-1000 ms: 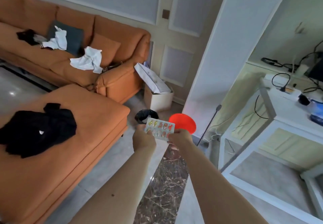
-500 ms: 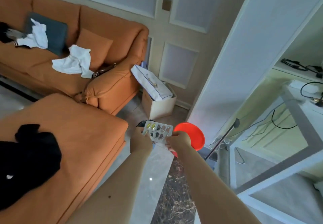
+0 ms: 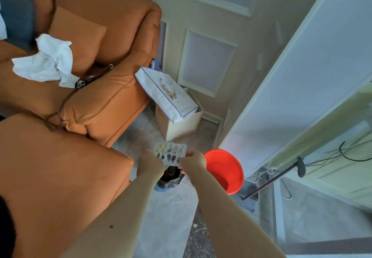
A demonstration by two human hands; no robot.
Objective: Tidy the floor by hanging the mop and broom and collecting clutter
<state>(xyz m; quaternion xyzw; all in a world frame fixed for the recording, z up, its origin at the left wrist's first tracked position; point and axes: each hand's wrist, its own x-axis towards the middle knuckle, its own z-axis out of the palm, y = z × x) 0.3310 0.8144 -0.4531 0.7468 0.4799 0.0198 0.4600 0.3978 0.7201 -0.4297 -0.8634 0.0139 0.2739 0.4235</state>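
Both hands hold a flat clear blister tray (image 3: 170,153) with coloured and dark cells. My left hand (image 3: 150,164) grips its left edge and my right hand (image 3: 192,162) grips its right edge. The tray hovers just above a small bin lined with a black bag (image 3: 170,178) on the floor. A red plastic basin (image 3: 224,170) sits right of my right hand. A long dark-handled broom (image 3: 271,180) leans low against the white partition at the right, its head near the basin.
An orange sofa (image 3: 104,104) and its ottoman (image 3: 56,169) fill the left, with white cloths (image 3: 47,61) on the seat. A white box with a paper bag (image 3: 173,104) stands by the wall. Loose cables (image 3: 346,153) lie behind the white partition (image 3: 302,80) at right.
The view has moved forward and tilted down. The tray in both hands now sits directly over the black-lined bin, which was ahead of the hands before.
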